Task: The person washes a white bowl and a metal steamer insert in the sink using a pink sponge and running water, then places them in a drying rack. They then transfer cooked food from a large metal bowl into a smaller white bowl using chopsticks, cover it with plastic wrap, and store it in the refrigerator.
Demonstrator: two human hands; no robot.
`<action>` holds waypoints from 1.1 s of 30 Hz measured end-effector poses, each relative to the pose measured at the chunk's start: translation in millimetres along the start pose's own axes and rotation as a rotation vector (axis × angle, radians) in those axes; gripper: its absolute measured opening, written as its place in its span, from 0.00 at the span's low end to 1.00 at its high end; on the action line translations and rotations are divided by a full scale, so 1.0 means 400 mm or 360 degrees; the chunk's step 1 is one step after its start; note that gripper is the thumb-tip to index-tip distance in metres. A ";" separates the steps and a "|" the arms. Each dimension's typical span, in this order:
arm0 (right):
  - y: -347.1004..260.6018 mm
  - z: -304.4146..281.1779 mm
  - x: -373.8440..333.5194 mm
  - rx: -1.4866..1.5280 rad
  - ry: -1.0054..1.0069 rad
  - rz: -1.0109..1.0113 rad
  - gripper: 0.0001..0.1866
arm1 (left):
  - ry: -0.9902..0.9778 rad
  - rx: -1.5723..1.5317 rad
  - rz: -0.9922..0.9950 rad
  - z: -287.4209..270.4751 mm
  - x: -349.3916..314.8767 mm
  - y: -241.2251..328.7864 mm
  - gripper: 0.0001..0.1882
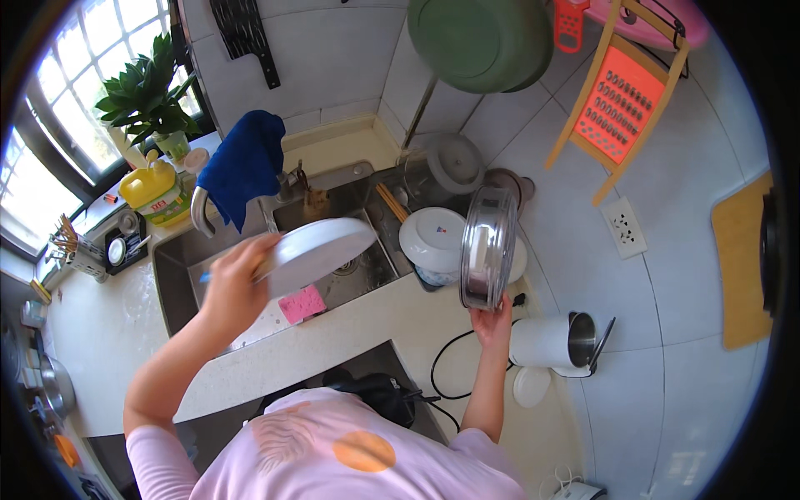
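Note:
In my left hand [237, 283] is a white plate [321, 250], tilted over the sink [179, 279] and gripped at its left edge; hand and plate are slightly blurred. My right hand [493, 321] is closed around the lower rim of a shiny, silvery round vessel [487, 246], held on edge; whether it is steel or glass I cannot tell. Just left of that vessel, a white dish [433, 239] leans over a patterned bowl [435, 275] on the counter. A pink sponge [302, 305] lies on the sink's front edge.
Over the faucet [202, 212] hangs a blue cloth [247, 162]. A yellow bottle [156, 190] and potted plant [154, 92] stand by the window. Wooden chopsticks [392, 202] and a clear lidded container [446, 162] are behind the dishes. An electric kettle [546, 342] and its cord sit at right.

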State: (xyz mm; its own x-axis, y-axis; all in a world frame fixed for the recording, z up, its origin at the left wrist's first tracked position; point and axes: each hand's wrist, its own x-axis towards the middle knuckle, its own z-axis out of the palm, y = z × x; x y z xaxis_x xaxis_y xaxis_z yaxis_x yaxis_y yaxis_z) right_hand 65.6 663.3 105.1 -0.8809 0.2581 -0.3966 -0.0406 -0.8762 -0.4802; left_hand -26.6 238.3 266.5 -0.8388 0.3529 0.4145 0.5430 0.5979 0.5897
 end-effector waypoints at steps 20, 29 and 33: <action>-0.070 -0.109 -0.090 0.0231 -0.0115 0.0131 0.20 | -0.0189 0.0550 0.1027 0.659 0.383 0.080 0.20; -0.070 -0.127 -0.110 0.0307 -0.0157 0.0136 0.22 | -0.0251 0.0664 0.1146 0.744 0.418 0.079 0.20; -0.065 -0.132 -0.110 0.0235 -0.0015 0.0093 0.22 | -0.0288 0.0626 0.1110 0.778 0.389 0.059 0.20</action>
State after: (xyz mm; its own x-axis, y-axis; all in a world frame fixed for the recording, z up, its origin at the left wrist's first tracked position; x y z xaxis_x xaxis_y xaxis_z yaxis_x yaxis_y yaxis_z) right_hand 130.2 696.3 93.8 -0.8883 0.2014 -0.4128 -0.0570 -0.9402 -0.3360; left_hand -156.6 531.3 129.1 -0.3253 0.8273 0.4579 0.9165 0.3950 -0.0625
